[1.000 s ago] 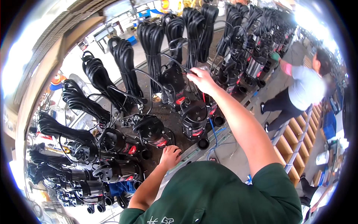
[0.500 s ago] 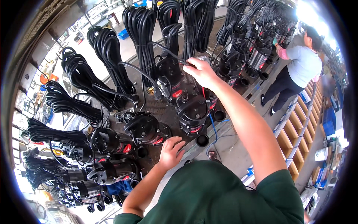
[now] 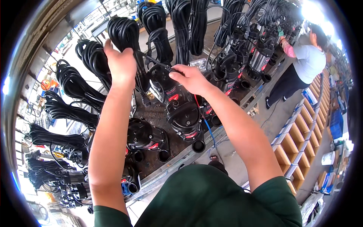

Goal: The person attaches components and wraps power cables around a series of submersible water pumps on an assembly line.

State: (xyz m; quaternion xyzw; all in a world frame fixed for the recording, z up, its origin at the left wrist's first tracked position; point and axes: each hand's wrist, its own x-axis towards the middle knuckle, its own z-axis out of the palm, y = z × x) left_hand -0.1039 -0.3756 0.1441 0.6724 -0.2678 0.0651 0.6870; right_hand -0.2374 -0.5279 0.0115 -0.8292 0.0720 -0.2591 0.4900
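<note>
My right hand (image 3: 192, 78) is closed on a black cable (image 3: 153, 59), pinching it at a thicker dark piece between thumb and fingers. That cable runs left toward a tied cable coil (image 3: 124, 32). My left hand (image 3: 121, 66) is at the coil's left side, thumb in front of it and a finger stretched up; the other fingers are mostly hidden. Below the right hand stands a black pump (image 3: 184, 115) with a round top, handle and red label. Another black pump (image 3: 163, 81) is just behind it. A thin blue line (image 3: 209, 132), red higher up, hangs below my right forearm.
Several more pumps with coiled cables stand along the dark bench (image 3: 150, 113), including a pump (image 3: 143, 134) by my left forearm. A person (image 3: 302, 66) works at the right of the bench. Wooden compartments (image 3: 295, 130) line the floor at right.
My left hand has gone from beside the near pumps up and away to the cable coil. My right hand, still pinching the cable, has shifted slightly left and nearer.
</note>
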